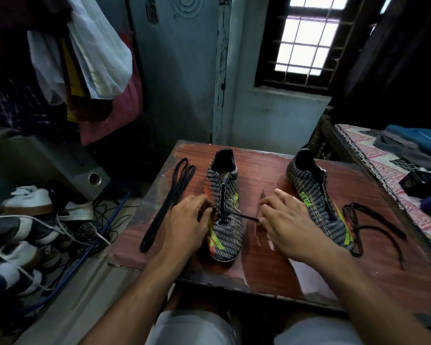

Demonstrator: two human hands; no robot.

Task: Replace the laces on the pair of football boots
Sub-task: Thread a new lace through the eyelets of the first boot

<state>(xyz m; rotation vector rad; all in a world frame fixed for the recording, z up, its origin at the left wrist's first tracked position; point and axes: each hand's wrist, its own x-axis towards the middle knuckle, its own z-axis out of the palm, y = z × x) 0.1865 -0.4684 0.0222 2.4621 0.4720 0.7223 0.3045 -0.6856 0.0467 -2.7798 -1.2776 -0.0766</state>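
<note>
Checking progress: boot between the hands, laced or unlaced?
Barely laced: boot has lace crossing only its toe-end eyelets, upper eyelets empty.

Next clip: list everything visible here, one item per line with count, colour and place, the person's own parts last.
Patterned football boots: 2, black-white with green and red; one mid-table, one right.
Lace in the middle boot: 1, black, pulled sideways through low eyelets.
Folded spare lace: 1, black, table left.
Loose lace: 1, black, beside right boot.
Wooden table: 1, reddish-brown.
Hanging clothes: several, white, maroon, mustard; upper left.
Shoes on floor rack: several, mostly white, left.
Speaker box: 1, grey, left.
Barred window: 1, bright, top.
Bed with patterned sheet: 1, pink, right.
Left hand: pinches lace.
Right hand: pinches lace end.
</note>
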